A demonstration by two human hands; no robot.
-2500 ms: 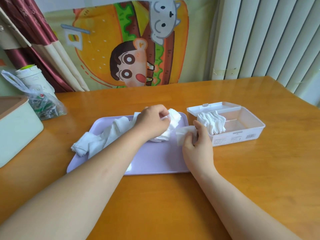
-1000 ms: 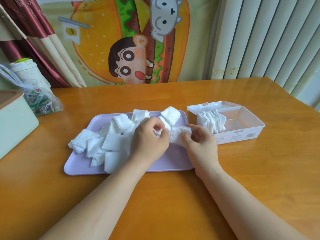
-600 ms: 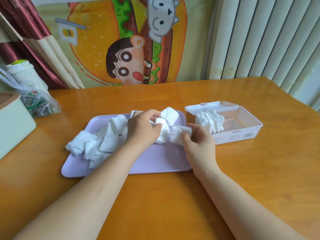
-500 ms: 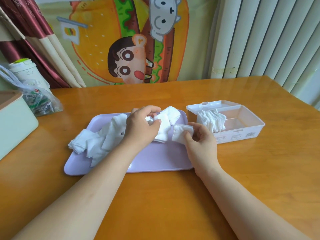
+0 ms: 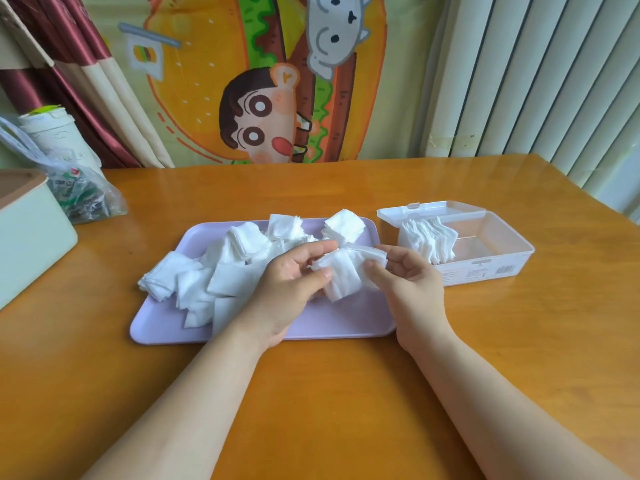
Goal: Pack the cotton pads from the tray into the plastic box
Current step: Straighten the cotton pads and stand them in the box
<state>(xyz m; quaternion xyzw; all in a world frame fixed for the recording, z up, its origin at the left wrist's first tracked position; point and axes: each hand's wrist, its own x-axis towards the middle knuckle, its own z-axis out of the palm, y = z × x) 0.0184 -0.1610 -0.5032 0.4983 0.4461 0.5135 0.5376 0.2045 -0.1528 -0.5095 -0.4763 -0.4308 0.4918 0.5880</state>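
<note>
A lilac tray (image 5: 346,323) lies in the middle of the wooden table with several white square cotton pads (image 5: 221,268) heaped on its left and back. My left hand (image 5: 291,285) and my right hand (image 5: 405,282) meet above the tray's right part and together hold a small stack of cotton pads (image 5: 346,271). The left thumb and fingers pinch its left edge, and the right fingers curl round its right edge. To the right stands the clear plastic box (image 5: 498,251), lid open, with a row of pads (image 5: 427,242) standing at its left end.
A pale green box (image 5: 31,233) sits at the table's left edge. Behind it are a plastic bag (image 5: 79,192) and a white cup (image 5: 52,133). A cartoon curtain and vertical blinds hang behind the table.
My left hand left the heap on the tray and came back to the right hand with more pads. Both hands now hold one stack lower over the tray's right part.
</note>
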